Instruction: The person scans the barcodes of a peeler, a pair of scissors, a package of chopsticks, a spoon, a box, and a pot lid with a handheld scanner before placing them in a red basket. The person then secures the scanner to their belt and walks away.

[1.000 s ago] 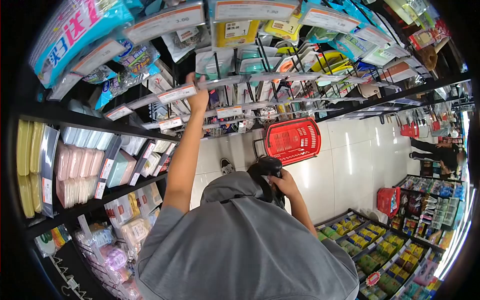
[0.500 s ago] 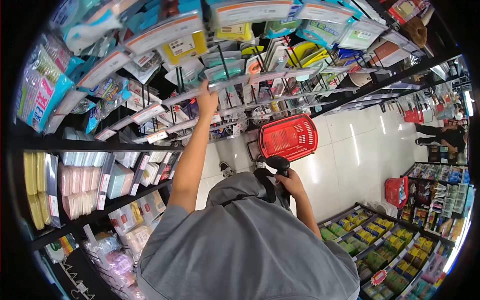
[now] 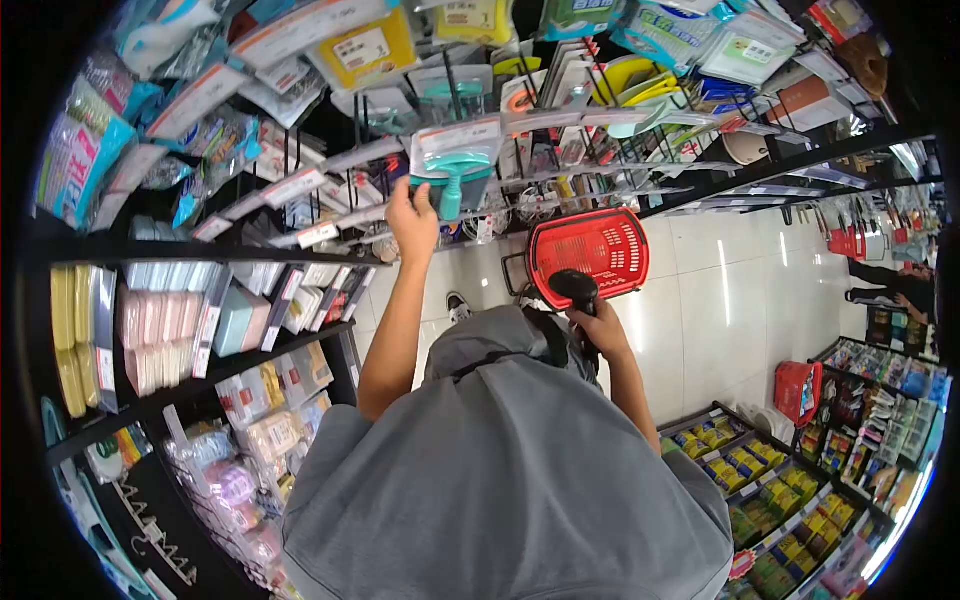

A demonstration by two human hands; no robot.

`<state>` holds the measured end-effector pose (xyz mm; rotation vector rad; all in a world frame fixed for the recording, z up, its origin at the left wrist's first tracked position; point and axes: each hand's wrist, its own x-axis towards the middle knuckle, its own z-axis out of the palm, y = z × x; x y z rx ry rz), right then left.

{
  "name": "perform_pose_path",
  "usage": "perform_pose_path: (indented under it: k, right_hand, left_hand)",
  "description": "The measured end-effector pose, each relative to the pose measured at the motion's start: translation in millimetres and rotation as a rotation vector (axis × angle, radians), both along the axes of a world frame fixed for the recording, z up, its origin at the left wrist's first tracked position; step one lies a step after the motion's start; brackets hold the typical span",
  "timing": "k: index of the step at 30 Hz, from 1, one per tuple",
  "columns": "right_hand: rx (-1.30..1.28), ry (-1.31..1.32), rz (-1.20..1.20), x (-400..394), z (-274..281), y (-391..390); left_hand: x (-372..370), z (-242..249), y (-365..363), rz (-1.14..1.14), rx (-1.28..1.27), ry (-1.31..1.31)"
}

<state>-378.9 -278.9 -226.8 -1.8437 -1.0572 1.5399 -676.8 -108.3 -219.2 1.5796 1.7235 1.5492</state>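
Observation:
My left hand [image 3: 412, 222] is raised to the hanging rack, thumb and fingers closed on the left edge of a teal squeegee [image 3: 455, 180]. The squeegee is at the front of the rack with its short handle pointing down, partly covered by a clear price-tag holder [image 3: 456, 138]. In front of my waist, my right hand [image 3: 604, 330] is wrapped round the handle of a black handheld device [image 3: 574, 288] shaped like a barcode scanner. More teal packs [image 3: 445, 98] hang on hooks behind the squeegee.
A red shopping basket [image 3: 640, 262] stands on the white tiled floor [image 3: 700, 300] below the rack. Boxed sponges and cloths [image 3: 160, 320] fill the left shelf. Lower right is a bin of yellow and green packs [image 3: 765, 490]. Another person [image 3: 905, 290] is at far right.
The teal squeegee has come forward and down toward me from among the hanging packs, with my left hand at its edge. The scanner-like device has shifted slightly within the view.

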Motion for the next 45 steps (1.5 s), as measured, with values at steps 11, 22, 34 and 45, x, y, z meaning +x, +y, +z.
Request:
perform_pose_path:
  k: [11, 22, 34, 45]
  right_hand:
    - [0.089, 0.374, 0.195, -26, 74, 36]
    - [0.135, 0.314, 0.639, -79, 132, 39]
    - [0.054, 0.316, 0.429, -61, 105, 44]
    - [-0.064, 0.122, 0.063, -11, 45, 22]
  left_hand:
    - [-2, -62, -60, -1.026, -0.116, -2.132]
    - [-3, -16, -59, -1.123, -0.091, -2.029]
    - [-19, -35, -44, -0.618, -0.505, -1.475]
    - [-25, -15, -18, -0.196, -0.308, 0.015]
